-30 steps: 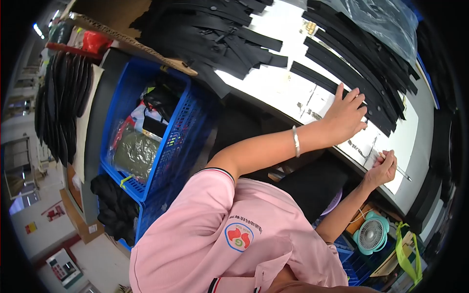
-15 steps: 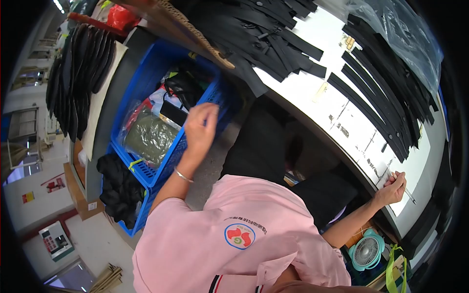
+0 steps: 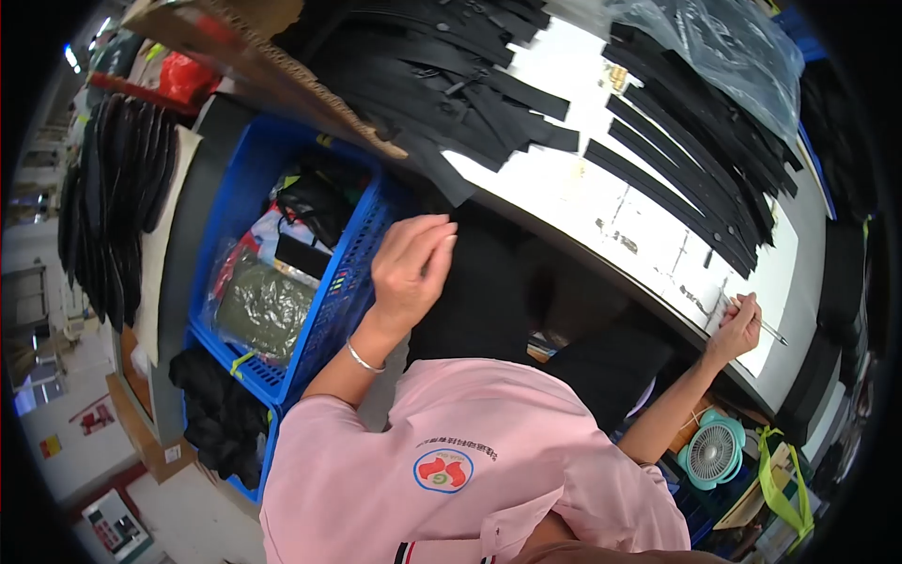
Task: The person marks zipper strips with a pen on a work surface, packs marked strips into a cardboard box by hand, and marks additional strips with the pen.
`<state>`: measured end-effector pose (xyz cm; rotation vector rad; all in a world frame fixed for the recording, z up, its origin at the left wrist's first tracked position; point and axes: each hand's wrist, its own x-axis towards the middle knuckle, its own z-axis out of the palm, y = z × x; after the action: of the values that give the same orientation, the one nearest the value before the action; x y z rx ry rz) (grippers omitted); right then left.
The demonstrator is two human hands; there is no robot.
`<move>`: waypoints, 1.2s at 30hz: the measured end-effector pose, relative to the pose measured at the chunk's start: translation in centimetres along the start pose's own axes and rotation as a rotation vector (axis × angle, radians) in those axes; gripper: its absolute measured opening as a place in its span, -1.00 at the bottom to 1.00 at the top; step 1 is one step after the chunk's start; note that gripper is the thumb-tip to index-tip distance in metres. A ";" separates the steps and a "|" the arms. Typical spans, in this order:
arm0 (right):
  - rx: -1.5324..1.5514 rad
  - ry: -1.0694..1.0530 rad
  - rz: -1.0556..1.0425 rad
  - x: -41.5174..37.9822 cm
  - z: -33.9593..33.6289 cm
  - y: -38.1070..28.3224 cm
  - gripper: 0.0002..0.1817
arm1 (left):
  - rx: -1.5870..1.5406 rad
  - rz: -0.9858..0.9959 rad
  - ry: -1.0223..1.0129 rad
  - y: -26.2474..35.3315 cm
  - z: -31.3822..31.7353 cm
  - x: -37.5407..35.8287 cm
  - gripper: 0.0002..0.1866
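Note:
My left hand, with a silver bangle at the wrist, is raised in front of the worktable's near edge, right of the blue basket. Its fingers are drawn together towards the thumb, and nothing shows between them. Over the near right part of the white tabletop, my right hand is closed round a slim pen, whose end sticks out to the right. Black fabric strips lie just beyond that hand. Small dark marks and lines show on the white surface beside it.
A blue basket at left holds bagged items, a dark phone-like slab and cloth. Black pieces pile up at the table's far left, near a cardboard edge. Clear plastic lies at the back. A turquoise fan stands low right.
My left hand has moved right, away from over the basket to beside the table edge. My right hand keeps the pen near the same table spot. The whole view has shifted slightly.

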<state>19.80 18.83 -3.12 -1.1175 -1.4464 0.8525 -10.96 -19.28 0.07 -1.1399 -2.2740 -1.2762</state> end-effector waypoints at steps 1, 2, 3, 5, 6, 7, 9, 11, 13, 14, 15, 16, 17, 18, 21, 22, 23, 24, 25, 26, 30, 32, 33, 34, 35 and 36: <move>0.000 0.012 -0.010 -0.3 0.5 -0.6 -0.72 | -0.030 0.071 0.001 0.5 1.1 1.2 -0.80; 0.008 0.002 -0.009 -0.4 0.5 -0.6 -0.75 | -0.059 0.142 0.002 0.7 2.1 2.4 -0.80; 0.016 -0.077 -0.095 -0.4 0.5 -0.9 -0.76 | -0.045 0.142 -0.021 0.9 2.9 3.5 -0.78; -0.021 -0.183 -0.227 -1.1 1.0 -1.9 -0.68 | 0.035 0.193 -0.057 0.8 4.3 6.2 -0.70; -0.065 -0.210 -0.273 -1.2 1.4 -2.3 -0.62 | 0.115 0.224 -0.065 0.1 4.9 7.2 -0.63; -0.156 -0.262 -0.241 -1.1 1.3 -2.3 -0.59 | 0.198 0.222 -0.086 -0.3 5.3 8.3 -0.61; -0.319 -0.372 -0.387 -1.0 1.9 -3.2 -0.62 | 0.343 0.223 -0.139 -1.4 6.1 10.2 -0.59; -0.629 -0.484 -0.532 -1.0 2.4 -4.7 -0.58 | 0.426 0.229 -0.215 -3.4 6.7 11.3 -0.61; -0.776 -0.539 -0.514 -1.2 3.1 -5.5 -0.53 | 0.410 0.256 -0.191 -3.8 6.7 12.3 -0.73; -0.787 -0.553 -0.510 -0.9 3.0 -5.2 -0.49 | 0.408 0.267 -0.183 -3.4 6.6 12.8 -0.78; -0.790 -0.532 -0.508 -0.9 3.0 -5.1 -0.48 | 0.367 0.266 -0.158 -2.9 6.8 12.9 -0.82; -0.794 -0.511 -0.507 -1.0 3.1 -5.0 -0.47 | 0.324 0.263 -0.133 -2.1 7.1 12.9 -0.85; -0.784 -0.502 -0.500 -1.0 3.2 -4.9 -0.47 | 0.295 0.280 -0.131 -0.7 7.4 12.8 -0.86; -0.773 -0.493 -0.496 -1.0 3.2 -4.9 -0.47 | 0.246 0.309 -0.165 0.8 7.9 12.4 -0.86; -0.727 -0.447 -0.488 -1.0 3.0 -4.5 -0.50 | 0.073 0.361 -0.317 5.9 10.9 10.2 -0.85; -0.693 -0.433 -0.488 -1.1 3.0 -4.6 -0.51 | 0.009 0.385 -0.366 7.2 12.4 9.2 -0.83; -0.675 -0.410 -0.491 -1.2 2.8 -4.7 -0.53 | -0.059 0.375 -0.401 8.5 14.0 8.2 -0.83; -0.636 -0.348 -0.531 -1.2 2.8 -4.5 -0.56 | -0.125 0.363 -0.434 9.6 15.6 7.2 -0.82; -0.625 -0.302 -0.576 -1.1 2.6 -4.1 -0.58 | -0.145 0.370 -0.483 10.6 17.1 6.3 -0.77; -0.614 -0.258 -0.622 -1.1 2.3 -3.9 -0.60 | -0.164 0.377 -0.532 11.6 18.3 5.5 -0.72; -0.496 -0.160 -0.612 -3.8 1.5 -4.8 -0.65 | -0.152 0.414 -0.580 15.4 20.6 4.0 -0.57; -0.486 -0.221 -0.594 -6.1 1.1 -4.9 -0.59 | -0.183 0.412 -0.622 16.2 21.0 3.2 -0.51; -0.496 -0.272 -0.611 -7.1 1.2 -4.5 -0.54 | -0.174 0.429 -0.664 16.3 21.0 2.9 -0.45; -0.504 -0.323 -0.629 -7.7 1.2 -4.2 -0.48 | -0.170 0.430 -0.678 16.4 20.9 2.8 -0.42; -0.529 -0.333 -0.627 -8.0 0.9 -4.0 -0.46 | -0.163 0.431 -0.692 16.4 20.7 2.9 -0.39; -0.551 -0.344 -0.625 -8.1 0.6 -3.8 -0.44 | -0.154 0.432 -0.705 16.3 20.5 2.9 -0.36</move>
<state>18.46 9.96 -2.17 -0.8276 -2.2441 0.1987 1.91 3.69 -0.24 -2.2752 -2.1600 -0.9807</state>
